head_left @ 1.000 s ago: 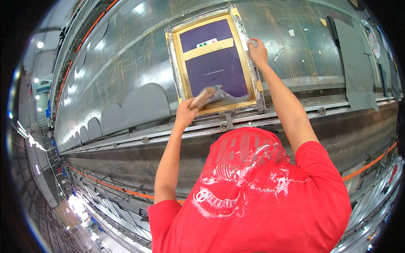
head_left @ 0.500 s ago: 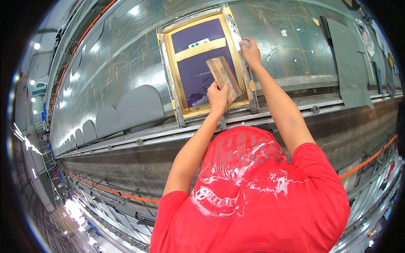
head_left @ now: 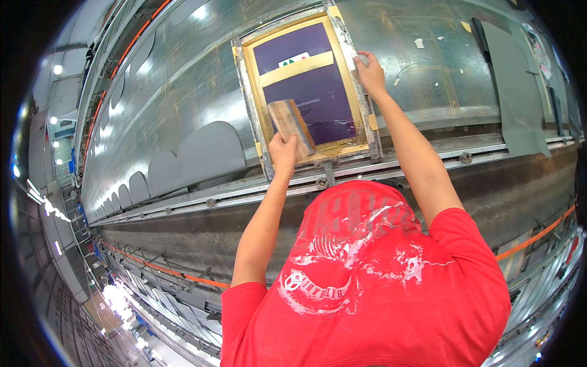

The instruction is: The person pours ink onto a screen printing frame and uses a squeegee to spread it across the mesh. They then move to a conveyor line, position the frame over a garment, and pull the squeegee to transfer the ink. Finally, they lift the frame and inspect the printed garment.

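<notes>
My left hand (head_left: pixel 285 153) is closed around the wooden handle of a squeegee (head_left: pixel 286 119), which stands tilted over the lower left part of a printing screen. The screen's mesh (head_left: pixel 324 92) is dark purple, bordered and crossed by yellow tape (head_left: pixel 293 68). A small white patch with green and red marks (head_left: pixel 295 59) shows above the tape band. Wet, glossy ink shows low on the mesh, right of the squeegee. My right hand (head_left: pixel 370 74) rests with bent fingers at the right rail of the worn screen frame (head_left: pixel 361 82). The squeegee's lower edge is partly hidden.
The frame lies on a long, shiny table (head_left: pixel 428 79). Grey rounded pieces (head_left: pixel 211 153) lie along its near edge to the left. A grey sheet (head_left: pixel 520 92) drapes over that edge at the right. A metal rail with round stops (head_left: pixel 322 183) runs along the front.
My left hand has carried the squeegee left across the screen, from its right side to the lower left. My right hand stays at the right rail. The view has shifted slightly.
</notes>
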`<state>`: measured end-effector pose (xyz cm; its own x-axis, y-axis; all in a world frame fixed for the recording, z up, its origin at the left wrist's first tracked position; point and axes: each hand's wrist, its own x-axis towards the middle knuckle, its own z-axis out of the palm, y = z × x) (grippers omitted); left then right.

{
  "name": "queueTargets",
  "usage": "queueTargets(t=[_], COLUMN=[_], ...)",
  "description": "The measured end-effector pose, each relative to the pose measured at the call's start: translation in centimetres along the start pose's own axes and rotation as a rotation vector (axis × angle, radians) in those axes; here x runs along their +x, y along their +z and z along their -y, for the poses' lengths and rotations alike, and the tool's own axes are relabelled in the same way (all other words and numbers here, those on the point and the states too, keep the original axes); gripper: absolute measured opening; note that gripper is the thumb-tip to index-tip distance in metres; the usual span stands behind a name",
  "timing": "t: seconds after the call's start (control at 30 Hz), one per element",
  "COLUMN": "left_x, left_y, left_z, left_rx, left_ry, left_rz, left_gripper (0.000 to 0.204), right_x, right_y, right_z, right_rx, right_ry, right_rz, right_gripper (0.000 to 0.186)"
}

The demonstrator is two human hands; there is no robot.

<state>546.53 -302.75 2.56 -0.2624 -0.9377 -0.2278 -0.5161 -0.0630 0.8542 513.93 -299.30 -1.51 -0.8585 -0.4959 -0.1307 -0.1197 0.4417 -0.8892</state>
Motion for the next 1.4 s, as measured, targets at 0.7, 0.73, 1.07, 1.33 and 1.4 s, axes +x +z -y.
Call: queueTargets(t=[0.7, 0.73, 1.07, 1.33, 1.4], left_x=[-0.6, -1.3, 0.3, -2.7, -4.4], left_y=[3.8, 3.7, -6.8, 2.8, 3.2], left_z=[-4.2, -3.4, -2.0, -1.1, -0.5], left_rx=[0.616, 0.77, 0.682, 0.768, 0.74], left_ry=[0.924, 0.961, 0.583, 0.861, 0.892], left_rz=[0.323, 0.39, 0.52, 0.269, 0.365], left_gripper=[0.056, 0.064, 0.049, 0.064, 0.063], right_x=[0.4, 0.6, 0.0, 0.1, 0.3], right_y=[0.1, 0.1, 0.3, 0.5, 0.4], right_z=[-0.2, -0.7, 0.0, -0.1, -0.8], right_rx=[-0.02, -0.025, -0.019, 0.031, 0.001], right_ry=[-0.018, -0.03, 0.029, 0.034, -0.049], right_rz=[-0.004, -0.031, 0.007, 0.041, -0.023], right_gripper=[0.038, 0.038, 0.039, 0.038, 0.039])
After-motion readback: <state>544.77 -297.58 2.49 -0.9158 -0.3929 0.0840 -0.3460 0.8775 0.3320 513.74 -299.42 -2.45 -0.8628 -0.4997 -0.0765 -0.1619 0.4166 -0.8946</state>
